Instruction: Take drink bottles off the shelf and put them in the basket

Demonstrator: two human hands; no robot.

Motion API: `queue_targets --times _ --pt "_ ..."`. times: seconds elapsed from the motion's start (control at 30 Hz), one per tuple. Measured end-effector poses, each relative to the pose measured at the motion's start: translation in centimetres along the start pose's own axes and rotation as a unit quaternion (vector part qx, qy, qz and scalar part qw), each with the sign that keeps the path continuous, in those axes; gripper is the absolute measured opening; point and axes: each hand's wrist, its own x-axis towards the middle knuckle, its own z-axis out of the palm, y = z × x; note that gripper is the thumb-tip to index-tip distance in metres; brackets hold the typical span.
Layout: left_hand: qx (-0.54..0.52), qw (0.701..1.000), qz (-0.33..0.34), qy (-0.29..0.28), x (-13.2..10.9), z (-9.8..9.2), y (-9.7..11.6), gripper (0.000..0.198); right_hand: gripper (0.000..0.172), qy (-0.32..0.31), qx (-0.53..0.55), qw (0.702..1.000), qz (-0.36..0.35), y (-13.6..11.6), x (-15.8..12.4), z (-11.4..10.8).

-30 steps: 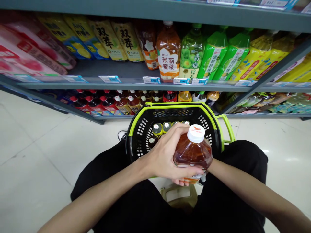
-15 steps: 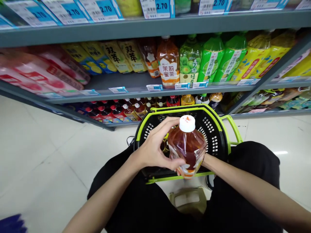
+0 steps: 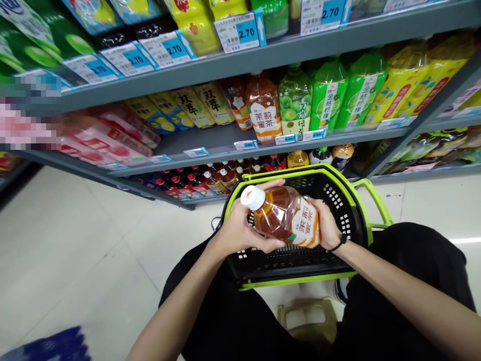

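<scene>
Both hands hold a large bottle of amber tea (image 3: 282,216) with a white cap, tipped on its side with the cap pointing left. My left hand (image 3: 240,231) wraps the neck end. My right hand (image 3: 327,224) grips the labelled base. The bottle hangs over a black shopping basket with a lime-green rim (image 3: 365,226) that stands on the floor between my knees.
Grey store shelves (image 3: 210,145) stand just ahead, stocked with tea and juice bottles and price tags. A matching tea bottle (image 3: 263,106) stands on the middle shelf. Small red-capped bottles (image 3: 188,184) fill the bottom shelf. A low stool (image 3: 307,321) is under me. Pale floor tiles spread left.
The bottle has gone from upright to lying sideways, cap to the left, and risen a little. My right hand now shows on its base. The view has tilted up toward the shelves.
</scene>
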Motion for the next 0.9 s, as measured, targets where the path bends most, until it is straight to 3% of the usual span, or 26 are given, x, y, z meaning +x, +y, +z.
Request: queue_targets --times 0.2,0.33,0.5,0.63,0.77,0.9 --pt "0.02 1.0 -0.006 -0.011 -0.3 -0.3 0.3 0.121 0.031 0.07 0.002 0.995 -0.075 -1.3 0.0 -0.1" --pt "0.07 0.996 -0.05 0.018 -0.1 0.3 0.1 0.104 0.029 0.11 0.012 0.988 -0.111 -2.3 0.6 -0.4" --pt "-0.014 0.991 -0.114 0.074 0.2 1.5 -0.5 0.085 0.022 0.106 -0.017 0.983 -0.149 -2.7 0.7 -0.6" --pt "-0.087 0.982 -0.136 0.096 0.7 1.7 -0.2 0.084 0.021 0.104 -0.03 0.982 -0.155 -2.8 0.5 -0.4" --pt "-0.096 0.978 -0.134 0.125 0.7 1.8 0.1 0.086 0.022 0.081 -0.034 0.984 -0.158 -3.6 0.4 -0.4" --pt "-0.093 0.975 -0.13 0.154 0.4 1.8 0.4 0.08 0.032 0.049 0.042 0.996 -0.064 -4.6 0.5 -0.3"
